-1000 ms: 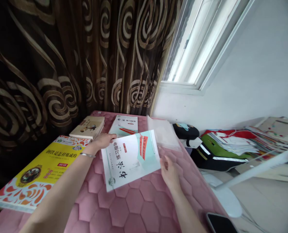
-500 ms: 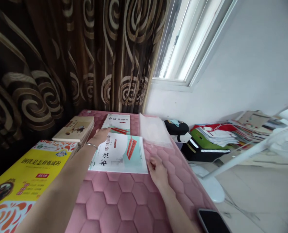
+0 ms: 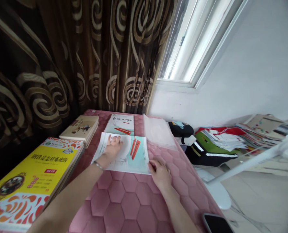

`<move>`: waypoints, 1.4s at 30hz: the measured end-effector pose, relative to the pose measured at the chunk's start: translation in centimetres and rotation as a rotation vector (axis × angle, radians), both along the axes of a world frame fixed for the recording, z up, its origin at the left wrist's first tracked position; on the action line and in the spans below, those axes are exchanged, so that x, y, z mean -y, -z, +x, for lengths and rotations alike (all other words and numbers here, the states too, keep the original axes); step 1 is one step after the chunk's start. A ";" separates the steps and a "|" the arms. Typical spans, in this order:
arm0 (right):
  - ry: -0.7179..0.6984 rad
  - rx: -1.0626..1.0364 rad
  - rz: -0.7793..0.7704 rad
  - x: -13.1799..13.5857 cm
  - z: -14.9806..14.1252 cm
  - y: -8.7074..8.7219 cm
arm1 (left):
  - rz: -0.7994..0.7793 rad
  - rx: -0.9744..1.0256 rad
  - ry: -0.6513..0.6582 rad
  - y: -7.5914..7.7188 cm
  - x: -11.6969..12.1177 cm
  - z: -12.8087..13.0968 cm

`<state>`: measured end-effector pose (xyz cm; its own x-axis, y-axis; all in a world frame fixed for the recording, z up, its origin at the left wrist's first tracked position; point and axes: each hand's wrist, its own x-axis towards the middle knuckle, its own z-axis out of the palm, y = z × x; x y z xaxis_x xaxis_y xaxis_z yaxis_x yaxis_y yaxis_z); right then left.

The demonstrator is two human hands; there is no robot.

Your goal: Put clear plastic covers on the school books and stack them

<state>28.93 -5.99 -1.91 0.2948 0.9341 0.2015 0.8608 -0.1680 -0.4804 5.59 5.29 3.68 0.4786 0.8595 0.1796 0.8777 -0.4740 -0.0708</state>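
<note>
A calligraphy workbook [image 3: 139, 163] with a white and pale green cover and a red banner lies on the pink quilted surface [image 3: 124, 204]. My left hand [image 3: 112, 149] rests flat on its cover, fingers spread, hiding part of the title. At the workbook's near right corner, my right hand [image 3: 161, 174] has its fingers curled, with thumb and forefinger on the edge. Just behind lies a second workbook [image 3: 123, 121] with a similar cover; the near one hides its lower edge.
A yellow book [image 3: 44, 165] tops a stack at left, with smaller beige books [image 3: 82, 127] behind. Clear plastic sheets [image 3: 159, 131] lie at back right, a phone [image 3: 216, 223] at the near right edge. A white fan [image 3: 250, 158] stands on the floor beside piled papers [image 3: 225, 139].
My left hand has moved right, from the workbook's far left edge onto the middle of its cover. My right hand has come against the near right corner. The view has shifted slightly left.
</note>
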 end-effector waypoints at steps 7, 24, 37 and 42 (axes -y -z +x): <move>-0.018 0.038 -0.018 0.2 0.0 -0.1 | -0.069 0.136 0.148 2.5 10.2 -1.3; -0.525 0.318 0.190 1.4 -9.9 -0.5 | -0.078 0.221 0.101 3.4 10.8 -3.5; -0.413 0.175 0.111 1.4 -4.8 -1.5 | -0.032 0.229 -0.169 1.8 9.4 -8.8; -0.372 0.114 -0.010 1.5 -1.1 -1.6 | -0.034 0.184 -0.296 1.5 9.2 -10.5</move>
